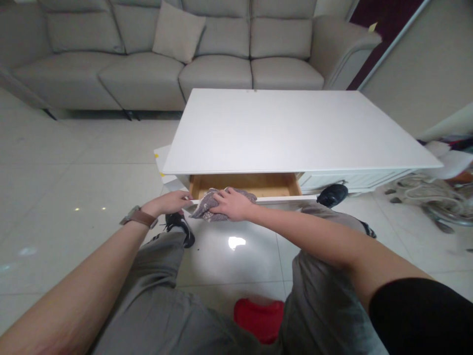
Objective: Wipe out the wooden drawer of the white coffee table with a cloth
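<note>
A wooden drawer (258,185) is pulled out from the front of a white coffee table (295,128). My right hand (233,203) presses a grey-brown patterned cloth (207,207) over the drawer's white front panel, fingers curled on the fabric. Part of the cloth hangs down outside the panel. At the left end of that panel, my left hand (176,202) grips the corner between thumb and fingers; some of its fingertips are hidden. A watch with a brown strap is on the left wrist.
Behind the table stands a grey sofa (214,74) with a cushion (177,32). A red plastic object (258,319), perhaps a stool, is beneath me between my legs. Coiled hoses or cords (432,197) lie at right. My shoes flank the drawer on the tiled floor (229,266).
</note>
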The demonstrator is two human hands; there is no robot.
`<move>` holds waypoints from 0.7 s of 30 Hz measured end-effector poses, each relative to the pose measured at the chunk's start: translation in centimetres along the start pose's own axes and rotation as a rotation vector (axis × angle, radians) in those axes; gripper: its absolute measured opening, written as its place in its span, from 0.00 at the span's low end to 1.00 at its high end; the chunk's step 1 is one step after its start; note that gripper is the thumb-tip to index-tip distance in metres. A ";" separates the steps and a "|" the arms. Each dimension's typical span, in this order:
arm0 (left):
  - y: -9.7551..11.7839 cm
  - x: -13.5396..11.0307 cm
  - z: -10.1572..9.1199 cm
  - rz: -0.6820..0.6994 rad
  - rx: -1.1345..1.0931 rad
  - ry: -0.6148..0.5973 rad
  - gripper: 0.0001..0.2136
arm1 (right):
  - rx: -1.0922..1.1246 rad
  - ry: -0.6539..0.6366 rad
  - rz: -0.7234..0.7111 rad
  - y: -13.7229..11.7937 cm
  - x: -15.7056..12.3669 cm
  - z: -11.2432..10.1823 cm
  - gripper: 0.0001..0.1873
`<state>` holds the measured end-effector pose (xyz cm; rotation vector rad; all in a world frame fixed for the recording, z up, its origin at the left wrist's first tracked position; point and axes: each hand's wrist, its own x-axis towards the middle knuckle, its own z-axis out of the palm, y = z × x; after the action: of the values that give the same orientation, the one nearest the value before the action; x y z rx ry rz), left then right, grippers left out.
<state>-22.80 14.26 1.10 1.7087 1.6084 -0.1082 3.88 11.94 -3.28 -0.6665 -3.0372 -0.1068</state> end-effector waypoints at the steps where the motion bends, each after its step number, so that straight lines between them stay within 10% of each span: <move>1: 0.0 0.1 0.1 -0.003 -0.009 -0.023 0.21 | -0.008 0.020 0.005 -0.2 -0.2 0.1 0.21; 11: 0.2 0.4 -0.2 -0.032 0.054 -0.093 0.25 | -0.041 0.058 0.104 0.3 -5.5 0.7 0.24; 21: 2.2 0.5 -0.4 -0.006 -0.014 -0.109 0.28 | -0.075 -0.296 0.255 6.9 -21.3 -2.4 0.33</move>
<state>-20.97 15.09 2.15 1.6586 1.5312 -0.1898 26.10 9.11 -1.41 -1.1657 -3.1993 -0.1258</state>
